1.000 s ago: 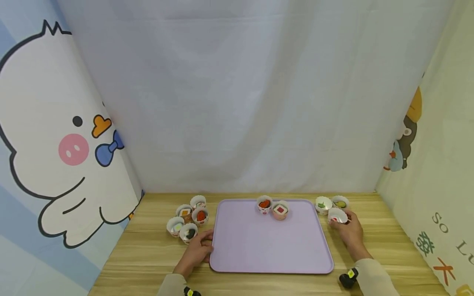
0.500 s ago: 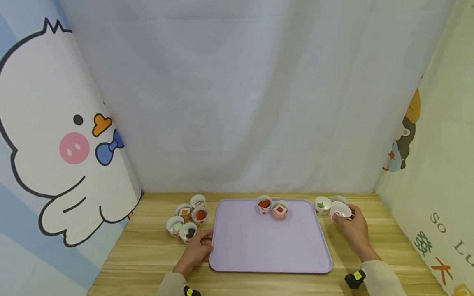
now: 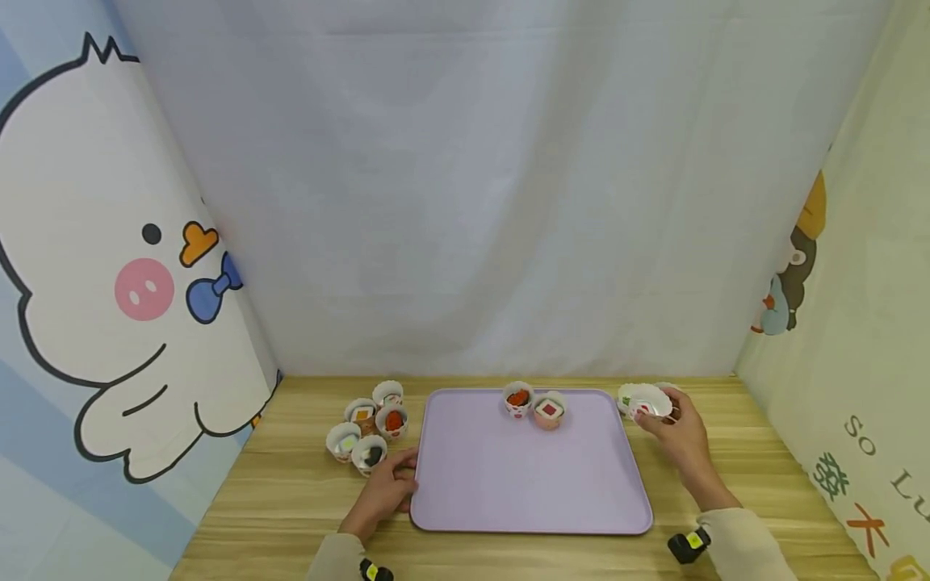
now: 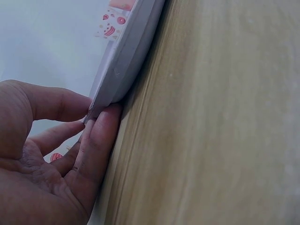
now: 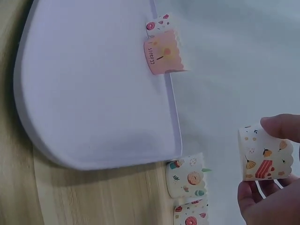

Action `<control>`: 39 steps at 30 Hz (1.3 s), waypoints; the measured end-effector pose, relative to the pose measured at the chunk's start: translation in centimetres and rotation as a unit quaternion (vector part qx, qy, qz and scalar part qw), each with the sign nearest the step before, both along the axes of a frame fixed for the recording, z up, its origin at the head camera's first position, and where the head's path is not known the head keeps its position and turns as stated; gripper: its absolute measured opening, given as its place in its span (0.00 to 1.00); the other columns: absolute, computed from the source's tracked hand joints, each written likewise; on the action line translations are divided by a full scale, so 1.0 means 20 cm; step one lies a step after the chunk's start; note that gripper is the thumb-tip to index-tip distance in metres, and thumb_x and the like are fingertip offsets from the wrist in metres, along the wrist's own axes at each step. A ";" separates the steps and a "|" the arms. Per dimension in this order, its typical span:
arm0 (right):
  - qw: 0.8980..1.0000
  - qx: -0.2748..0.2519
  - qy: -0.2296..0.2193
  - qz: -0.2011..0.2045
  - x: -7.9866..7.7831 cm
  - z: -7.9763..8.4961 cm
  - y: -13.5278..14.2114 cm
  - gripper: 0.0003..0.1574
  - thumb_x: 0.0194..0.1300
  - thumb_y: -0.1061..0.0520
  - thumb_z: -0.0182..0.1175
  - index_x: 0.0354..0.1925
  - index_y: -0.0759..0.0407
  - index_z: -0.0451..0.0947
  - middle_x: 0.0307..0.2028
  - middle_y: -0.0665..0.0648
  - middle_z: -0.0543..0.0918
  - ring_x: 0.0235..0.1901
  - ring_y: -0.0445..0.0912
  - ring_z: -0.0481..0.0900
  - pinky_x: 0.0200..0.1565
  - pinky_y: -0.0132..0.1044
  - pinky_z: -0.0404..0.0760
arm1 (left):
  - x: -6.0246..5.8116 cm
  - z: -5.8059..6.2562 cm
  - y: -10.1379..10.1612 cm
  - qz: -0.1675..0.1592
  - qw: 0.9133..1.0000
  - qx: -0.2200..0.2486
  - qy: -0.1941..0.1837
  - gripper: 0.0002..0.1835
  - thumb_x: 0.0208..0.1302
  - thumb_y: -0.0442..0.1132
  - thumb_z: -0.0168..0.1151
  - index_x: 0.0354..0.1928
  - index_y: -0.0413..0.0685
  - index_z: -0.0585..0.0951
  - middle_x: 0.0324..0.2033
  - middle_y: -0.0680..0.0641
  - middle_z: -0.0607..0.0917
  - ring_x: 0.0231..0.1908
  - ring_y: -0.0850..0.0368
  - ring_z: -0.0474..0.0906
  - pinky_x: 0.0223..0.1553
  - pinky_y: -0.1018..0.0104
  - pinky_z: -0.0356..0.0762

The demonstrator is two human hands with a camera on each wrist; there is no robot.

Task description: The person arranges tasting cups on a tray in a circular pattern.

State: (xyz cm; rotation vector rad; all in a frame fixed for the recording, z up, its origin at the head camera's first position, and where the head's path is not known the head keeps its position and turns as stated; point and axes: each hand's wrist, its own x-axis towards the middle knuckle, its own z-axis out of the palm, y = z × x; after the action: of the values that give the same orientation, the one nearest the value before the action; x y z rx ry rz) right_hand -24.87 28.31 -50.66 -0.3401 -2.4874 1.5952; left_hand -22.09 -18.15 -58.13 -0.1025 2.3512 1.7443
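Observation:
My right hand (image 3: 684, 442) pinches a white paper baking cup (image 3: 647, 401) between thumb and fingers, raised above the right side of the table. Cake and leaf prints cover this cup (image 5: 267, 157) in the right wrist view. Two other cups lie partly hidden behind it in the head view. With my left hand (image 3: 385, 491) I grip the left rim of a lilac tray (image 3: 534, 488), thumb on top and fingers beneath in the left wrist view. Near the tray's far edge stand a cup with red pieces (image 3: 518, 400) and a pink cup (image 3: 549, 411) holding a white-and-red square.
Several filled paper cups (image 3: 369, 453) cluster left of the tray, close to my left fingers. Beside the tray's far right corner stands a donut-printed cup (image 5: 186, 178), with another cup (image 5: 191, 213) against it. A white curtain (image 3: 472, 202) hangs behind the wooden table (image 3: 276, 484).
My right hand has lifted the cup off the table, first up and slightly right, then left in front of the other two cups. The left hand keeps its hold on the tray.

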 end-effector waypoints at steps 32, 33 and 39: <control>0.997 0.024 -0.003 0.067 -0.05 -0.14 -0.30 0.41 0.54 0.61 0.69 0.64 0.65 0.65 0.55 0.70 0.77 0.49 0.51 0.76 0.43 0.27 0.75 | 0.01 -0.01 0.00 -0.002 1.000 0.011 0.003 0.34 0.55 0.24 0.58 0.67 0.36 0.69 0.53 0.36 0.77 0.38 0.56 0.77 0.24 0.61 0.81; 0.997 0.024 -0.005 0.069 -0.05 -0.15 -0.30 0.41 0.54 0.61 0.69 0.64 0.65 0.65 0.55 0.70 0.77 0.48 0.51 0.77 0.43 0.28 0.75 | 0.01 -0.01 0.00 -0.001 1.000 0.010 0.003 0.34 0.55 0.24 0.58 0.67 0.36 0.69 0.53 0.36 0.77 0.38 0.56 0.77 0.24 0.61 0.81; 0.997 0.014 -0.013 0.079 -0.05 -0.20 -0.34 0.40 0.53 0.64 0.70 0.62 0.66 0.65 0.55 0.72 0.76 0.52 0.57 0.76 0.41 0.26 0.75 | -0.01 -0.04 0.00 0.005 1.000 -0.002 0.004 0.33 0.56 0.24 0.57 0.67 0.35 0.69 0.53 0.36 0.77 0.38 0.55 0.77 0.24 0.60 0.81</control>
State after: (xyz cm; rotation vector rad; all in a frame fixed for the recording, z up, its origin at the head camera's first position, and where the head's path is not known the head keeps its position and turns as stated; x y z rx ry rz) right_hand -25.91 21.45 -54.74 -0.1658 -2.6117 1.6194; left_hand -22.27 -18.23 -59.03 -0.1071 2.3639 1.7488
